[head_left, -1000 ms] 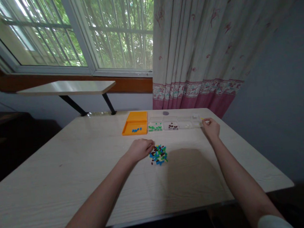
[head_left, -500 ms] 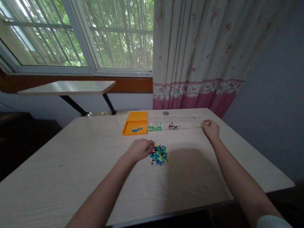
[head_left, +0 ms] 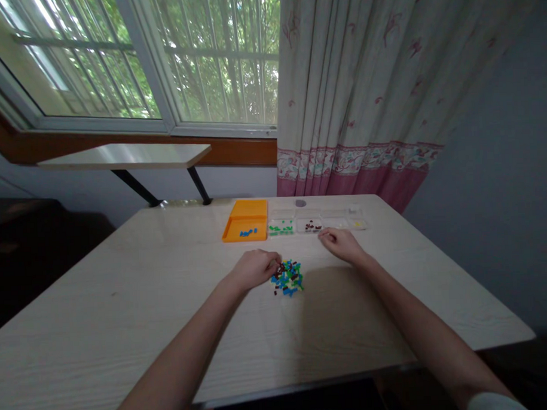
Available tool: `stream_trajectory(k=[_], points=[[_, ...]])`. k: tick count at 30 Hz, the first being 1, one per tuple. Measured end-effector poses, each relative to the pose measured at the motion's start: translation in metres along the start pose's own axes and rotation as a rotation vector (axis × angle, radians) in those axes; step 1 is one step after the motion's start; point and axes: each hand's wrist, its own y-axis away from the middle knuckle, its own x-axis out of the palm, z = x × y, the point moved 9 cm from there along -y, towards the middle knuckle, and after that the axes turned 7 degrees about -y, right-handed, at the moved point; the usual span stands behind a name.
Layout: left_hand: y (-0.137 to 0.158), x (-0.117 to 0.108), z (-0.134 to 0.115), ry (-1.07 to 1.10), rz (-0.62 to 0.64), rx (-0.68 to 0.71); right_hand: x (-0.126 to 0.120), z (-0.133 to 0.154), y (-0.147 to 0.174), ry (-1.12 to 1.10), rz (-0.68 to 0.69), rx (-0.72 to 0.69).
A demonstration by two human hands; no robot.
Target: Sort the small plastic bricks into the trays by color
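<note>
A small pile of mixed blue, green, dark brown and yellow pieces (head_left: 288,280) lies on the table. My left hand (head_left: 256,269) rests at its upper left edge, fingers bent and pressed together; anything between them is hidden. Farther right, my right hand (head_left: 343,244) hovers by the front of a clear compartment with dark brown pieces (head_left: 311,226), its fingers curled closed. Whether it holds a tiny piece cannot be made out. Green pieces (head_left: 281,228) lie in the clear compartment to the left, and a few yellow pieces (head_left: 358,225) in the far right one.
An open orange box (head_left: 242,209) with several blue pieces (head_left: 248,233) stands left of the clear compartments. A dark grey round spot (head_left: 300,203) shows near the table's back edge. A raised white shelf (head_left: 132,156) is at the back left, and a curtain (head_left: 355,106) hangs behind.
My right hand has moved left from the yellow compartment to near the brown one. My left hand stays at the pile. The view has shifted slightly.
</note>
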Motion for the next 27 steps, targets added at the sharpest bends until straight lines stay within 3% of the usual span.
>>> stream_trajectory(k=[3,7,27], points=[[0.0,0.0,0.0,0.0,-0.002,0.009,0.022,0.034,0.005,-0.024,0.129,-0.126],[0.0,0.001,0.001,-0.007,0.011,-0.004,0.032,0.055,0.01,-0.001,0.191,-0.199],[-0.001,0.005,-0.003,0.014,0.006,0.003,0.035,0.059,0.012,0.047,0.221,-0.222]])
